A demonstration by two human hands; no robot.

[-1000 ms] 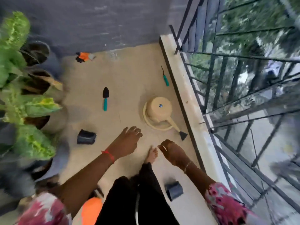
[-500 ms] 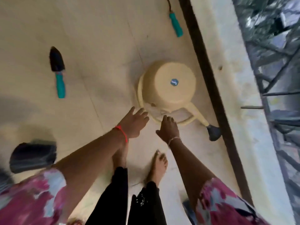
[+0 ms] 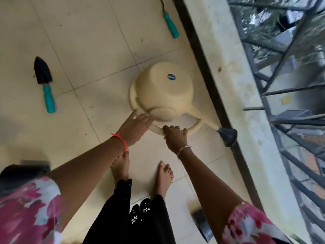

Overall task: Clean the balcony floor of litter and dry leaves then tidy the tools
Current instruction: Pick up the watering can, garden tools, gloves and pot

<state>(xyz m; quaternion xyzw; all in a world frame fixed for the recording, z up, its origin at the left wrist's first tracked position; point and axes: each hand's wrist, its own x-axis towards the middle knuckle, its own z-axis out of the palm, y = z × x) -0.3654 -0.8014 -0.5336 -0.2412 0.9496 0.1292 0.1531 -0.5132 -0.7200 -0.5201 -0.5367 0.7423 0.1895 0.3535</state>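
Reaching down, you gripped the handle (image 3: 195,127) of the can (image 3: 161,88) with your right hand (image 3: 175,138), fingers (image 3: 173,129) curled round it. Your left hand (image 3: 134,126) touched the can with straight fingers. It lay overturned on the floor (image 3: 98,50) beside the ledge (image 3: 233,85).

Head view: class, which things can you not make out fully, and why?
All head view.
Teal-handled tool: head cut off by top edge.
Watering can sticker: print too small.
Dark pot: blurred, partly behind left sleeve.
Dark object: blurred, partly behind right arm.
Left hand: blur hides whether it holds the can.
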